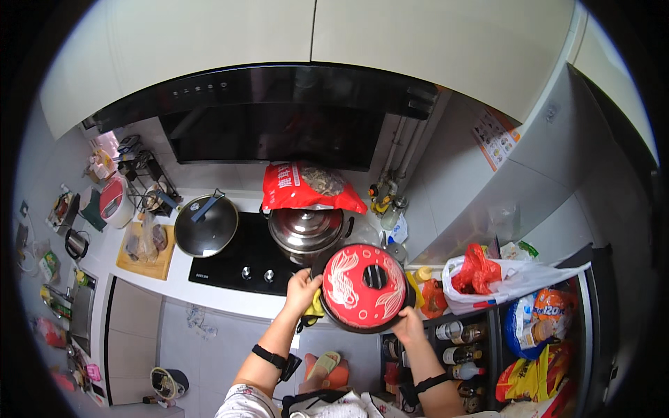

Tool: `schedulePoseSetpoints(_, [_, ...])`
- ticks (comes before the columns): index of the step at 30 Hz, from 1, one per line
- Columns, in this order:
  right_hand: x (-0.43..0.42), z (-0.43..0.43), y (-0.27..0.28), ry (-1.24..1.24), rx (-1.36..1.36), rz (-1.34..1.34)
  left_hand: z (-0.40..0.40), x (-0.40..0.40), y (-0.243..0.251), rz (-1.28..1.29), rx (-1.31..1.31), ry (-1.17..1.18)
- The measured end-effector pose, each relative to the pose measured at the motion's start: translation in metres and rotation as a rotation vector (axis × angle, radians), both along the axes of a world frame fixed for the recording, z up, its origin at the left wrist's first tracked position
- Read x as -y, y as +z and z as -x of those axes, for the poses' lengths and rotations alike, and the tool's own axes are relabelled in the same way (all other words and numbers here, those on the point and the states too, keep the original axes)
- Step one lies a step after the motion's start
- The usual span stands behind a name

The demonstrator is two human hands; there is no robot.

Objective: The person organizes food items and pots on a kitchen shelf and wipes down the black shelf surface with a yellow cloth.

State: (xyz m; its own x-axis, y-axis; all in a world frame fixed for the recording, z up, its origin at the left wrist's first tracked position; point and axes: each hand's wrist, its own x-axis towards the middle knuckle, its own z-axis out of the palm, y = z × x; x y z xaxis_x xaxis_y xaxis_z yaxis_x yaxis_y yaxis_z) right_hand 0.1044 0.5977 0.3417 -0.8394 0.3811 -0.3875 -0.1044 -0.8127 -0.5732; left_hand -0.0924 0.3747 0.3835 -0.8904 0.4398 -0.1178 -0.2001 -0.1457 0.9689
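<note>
Both my hands hold a dark pot (360,329) by its opposite sides. Its red lid (366,285) bears a white fish pattern and a striped black knob. My left hand (303,290) grips the left side, and my right hand (408,325) grips the lower right side. The pot sits over the front edge of the counter; I cannot tell whether it touches it. Just behind it, a lidded stainless steel pot (306,232) stands on the black gas cooktop (225,271). A yellow-and-black cloth (314,308) shows below my left hand.
A red food bag (313,188) lies behind the steel pot. Left of it are a glass-lidded pan (206,227) and a wooden cutting board (164,256) with bagged food. A white plastic bag (470,298) is on the right, above a rack of bottles (462,355). A bin (170,384) stands on the floor.
</note>
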Motion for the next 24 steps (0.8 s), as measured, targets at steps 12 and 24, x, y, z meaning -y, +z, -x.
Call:
schedulePoseSetpoints(12, [-0.029,0.044,-0.158,-0.221,0.173,0.236,0.058,-0.050,-0.158,0.187,0.126,-0.139])
schedulePoseSetpoints(24, [-0.071,0.075,-0.204,-0.231,0.178,0.178,0.072,-0.070,-0.189,0.140,0.178,-0.064])
